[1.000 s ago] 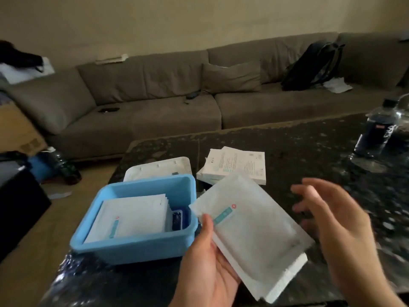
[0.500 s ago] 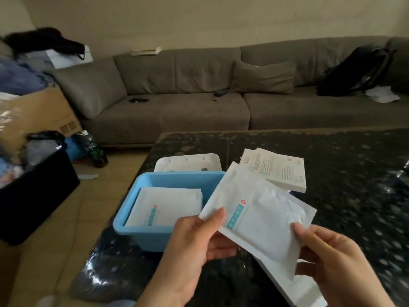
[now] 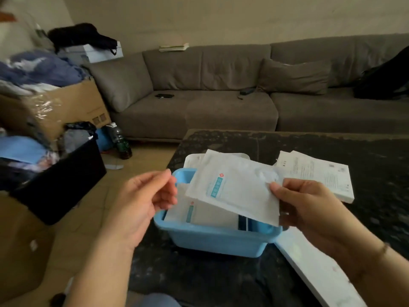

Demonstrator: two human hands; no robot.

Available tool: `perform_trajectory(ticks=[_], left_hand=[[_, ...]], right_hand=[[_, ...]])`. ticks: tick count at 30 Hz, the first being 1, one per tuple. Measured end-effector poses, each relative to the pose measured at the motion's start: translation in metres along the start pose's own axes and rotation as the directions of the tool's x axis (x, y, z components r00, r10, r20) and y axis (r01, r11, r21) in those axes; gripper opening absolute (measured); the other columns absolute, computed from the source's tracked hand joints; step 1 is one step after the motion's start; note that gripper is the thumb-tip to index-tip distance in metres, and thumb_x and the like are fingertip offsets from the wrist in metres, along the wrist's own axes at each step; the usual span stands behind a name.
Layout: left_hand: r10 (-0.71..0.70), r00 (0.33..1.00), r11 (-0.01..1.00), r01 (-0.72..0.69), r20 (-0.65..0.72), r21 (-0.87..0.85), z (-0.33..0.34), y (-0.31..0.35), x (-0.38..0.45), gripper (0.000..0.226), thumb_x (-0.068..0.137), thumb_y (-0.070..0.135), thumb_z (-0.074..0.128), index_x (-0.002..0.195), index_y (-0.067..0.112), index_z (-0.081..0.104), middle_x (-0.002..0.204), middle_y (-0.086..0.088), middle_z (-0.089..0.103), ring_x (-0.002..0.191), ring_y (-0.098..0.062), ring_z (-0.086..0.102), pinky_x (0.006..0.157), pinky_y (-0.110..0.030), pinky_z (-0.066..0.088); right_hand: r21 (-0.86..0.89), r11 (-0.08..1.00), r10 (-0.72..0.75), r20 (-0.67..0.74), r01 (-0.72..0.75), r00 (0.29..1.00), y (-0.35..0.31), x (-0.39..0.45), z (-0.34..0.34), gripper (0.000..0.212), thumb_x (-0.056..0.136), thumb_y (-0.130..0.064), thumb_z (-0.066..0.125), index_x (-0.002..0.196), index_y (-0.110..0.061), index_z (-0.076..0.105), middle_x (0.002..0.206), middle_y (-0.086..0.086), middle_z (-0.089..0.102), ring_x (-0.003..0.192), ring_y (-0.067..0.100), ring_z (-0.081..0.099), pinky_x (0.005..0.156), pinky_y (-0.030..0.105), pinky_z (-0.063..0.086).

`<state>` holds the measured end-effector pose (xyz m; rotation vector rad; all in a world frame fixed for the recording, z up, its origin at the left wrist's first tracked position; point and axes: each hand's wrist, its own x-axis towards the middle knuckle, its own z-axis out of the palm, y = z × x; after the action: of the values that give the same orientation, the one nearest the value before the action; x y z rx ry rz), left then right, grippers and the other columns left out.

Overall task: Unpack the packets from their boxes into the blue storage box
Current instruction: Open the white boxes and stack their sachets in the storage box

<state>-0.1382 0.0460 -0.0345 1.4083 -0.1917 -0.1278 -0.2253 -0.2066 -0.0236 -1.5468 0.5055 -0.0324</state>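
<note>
Packet: a flat white packet (image 3: 234, 191), roughly square, with a teal strip of print and a small red mark near its top; it hangs tilted above the blue storage box.
Right hand: the right hand (image 3: 309, 204) pinches the packet's right edge between thumb and curled fingers.
Left hand: the left hand (image 3: 143, 200) sits just beside the packet's left edge, fingers loosely curled and holding nothing; whether a fingertip touches the paper is hard to tell.
Blue storage box: a light blue plastic storage box (image 3: 219, 240) stands on the dark speckled bench (image 3: 221, 280), near its left end.
Inside the box: more white packets (image 3: 199, 213) with the same teal strip lie flat in a stack, with something dark blue beside them at the right.
Behind the box: a white lid (image 3: 221, 154) lies flat, mostly hidden.
Right of the box: a flat white carton (image 3: 321, 176) covered in small print lies on the bench.
Lower right: a long white carton (image 3: 318, 278) runs under the right wrist.
Background: a grey sofa (image 3: 221, 96).
</note>
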Motion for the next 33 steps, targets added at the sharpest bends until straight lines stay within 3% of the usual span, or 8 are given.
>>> perform_trajectory(ticks=[4, 9, 13, 18, 21, 24, 28, 33], left_hand=[[0.192, 0.964, 0.937, -0.124, -0.184, 0.327, -0.021, 0.004, 0.025, 0.017, 0.096, 0.014, 0.059, 0.086, 0.015, 0.072, 0.073, 0.000, 0.072, 0.075, -0.021, 0.068, 0.073, -0.035, 0.054], [0.237, 0.969, 0.786, -0.152, -0.065, 0.600, -0.025, -0.002, 0.037, 0.011, 0.093, 0.015, 0.063, 0.095, 0.022, 0.072, 0.083, 0.007, 0.073, 0.078, -0.001, 0.067, 0.078, -0.023, 0.054], [0.189, 0.980, 0.679, -0.171, 0.054, 0.714, -0.024, -0.011, 0.043, 0.010, 0.091, 0.021, 0.067, 0.095, 0.030, 0.070, 0.088, 0.017, 0.069, 0.083, 0.007, 0.063, 0.067, -0.009, 0.046], [0.087, 0.976, 0.530, -0.216, 0.201, 0.820, -0.017, -0.025, 0.045, 0.018, 0.090, 0.020, 0.070, 0.100, 0.034, 0.067, 0.090, 0.019, 0.066, 0.086, 0.005, 0.061, 0.068, -0.009, 0.043], [0.065, 0.966, 0.427, -0.252, 0.249, 0.868, -0.014, -0.027, 0.045, 0.022, 0.088, 0.020, 0.072, 0.104, 0.034, 0.067, 0.090, 0.019, 0.065, 0.085, 0.004, 0.061, 0.074, -0.012, 0.049], [0.008, 0.952, 0.284, -0.297, 0.307, 0.912, -0.011, -0.024, 0.046, 0.027, 0.087, 0.025, 0.073, 0.111, 0.034, 0.066, 0.099, 0.018, 0.065, 0.089, 0.001, 0.059, 0.084, -0.019, 0.051], [-0.008, 0.926, 0.074, -0.375, 0.376, 0.924, -0.007, -0.021, 0.048, 0.025, 0.091, 0.036, 0.067, 0.116, 0.036, 0.063, 0.102, 0.016, 0.066, 0.092, -0.003, 0.055, 0.091, -0.026, 0.041], [-0.032, 0.913, 0.037, -0.406, 0.408, 0.913, -0.001, -0.021, 0.052, 0.019, 0.095, 0.042, 0.059, 0.113, 0.035, 0.061, 0.096, 0.015, 0.067, 0.091, -0.006, 0.059, 0.093, -0.030, 0.045]], right_hand=[[-0.084, 0.994, 0.079, 0.056, -0.074, 0.995, -0.008, 0.024, 0.033, 0.015, 0.092, -0.023, 0.061, 0.086, -0.011, 0.068, 0.083, 0.006, 0.071, 0.068, 0.020, 0.070, 0.047, 0.028, 0.056], [-0.157, 0.981, 0.128, 0.088, -0.113, 0.988, -0.002, 0.045, 0.055, 0.013, 0.095, -0.019, 0.059, 0.090, -0.011, 0.067, 0.077, 0.006, 0.074, 0.071, 0.021, 0.071, 0.053, 0.035, 0.059], [-0.232, 0.965, 0.155, 0.130, -0.122, 0.979, 0.002, 0.053, 0.063, 0.012, 0.094, -0.019, 0.061, 0.096, -0.010, 0.068, 0.075, 0.005, 0.075, 0.067, 0.022, 0.074, 0.058, 0.036, 0.061], [-0.414, 0.904, 0.172, 0.123, -0.107, 0.977, 0.007, 0.062, 0.065, 0.034, 0.091, -0.023, 0.065, 0.123, -0.014, 0.058, 0.096, 0.006, 0.072, 0.074, 0.022, 0.075, 0.071, 0.040, 0.063], [-0.570, 0.820, 0.123, 0.084, -0.053, 0.989, 0.002, 0.063, 0.063, 0.053, 0.089, -0.025, 0.069, 0.135, -0.023, 0.042, 0.097, 0.006, 0.067, 0.064, 0.018, 0.074, 0.060, 0.031, 0.062], [-0.784, 0.615, -0.013, 0.089, 0.078, 0.996, -0.004, 0.059, 0.061, 0.067, 0.091, -0.030, 0.066, 0.143, -0.030, 0.025, 0.095, 0.002, 0.061, 0.058, 0.015, 0.071, 0.048, 0.020, 0.055], [-0.903, 0.402, -0.046, 0.145, 0.151, 0.988, -0.003, 0.051, 0.064, 0.071, 0.095, -0.032, 0.058, 0.151, -0.026, 0.015, 0.086, -0.005, 0.049, 0.069, 0.010, 0.059, 0.068, 0.021, 0.051], [-0.904, 0.354, -0.069, 0.230, 0.239, 0.971, 0.001, 0.044, 0.068, 0.072, 0.098, -0.032, 0.053, 0.153, -0.024, 0.008, 0.081, -0.010, 0.051, 0.074, 0.008, 0.056, 0.084, 0.024, 0.048]])
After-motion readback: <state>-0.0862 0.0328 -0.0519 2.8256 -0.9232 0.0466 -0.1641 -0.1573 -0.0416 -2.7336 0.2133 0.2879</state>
